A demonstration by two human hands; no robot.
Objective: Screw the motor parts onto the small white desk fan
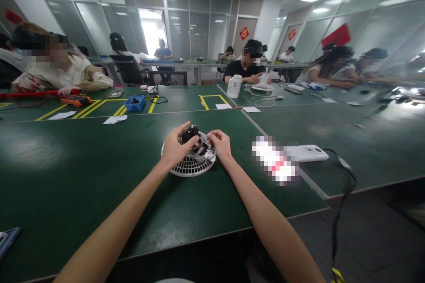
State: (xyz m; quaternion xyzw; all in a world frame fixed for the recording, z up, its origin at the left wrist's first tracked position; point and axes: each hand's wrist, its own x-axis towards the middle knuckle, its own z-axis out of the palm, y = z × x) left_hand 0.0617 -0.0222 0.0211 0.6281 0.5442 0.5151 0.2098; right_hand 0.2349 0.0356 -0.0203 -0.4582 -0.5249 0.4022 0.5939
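Observation:
A round white fan grille (191, 169) lies on the green table, with a black motor (189, 133) and white wires (206, 154) on top of it. My left hand (175, 148) grips the motor from the left, thumb on the near side and fingers round the far side. At the grille's right edge, my right hand (220, 142) is closed in a pinch beside the wires. Whatever lies between those fingertips is too small to make out.
A pixelated bright object (275, 161) and a white power bank (308, 153) with a black cable (347, 190) lie to the right. Across the table are a blue bin (134, 103), an orange tool (75, 101), a white cylinder (234, 86) and co-workers.

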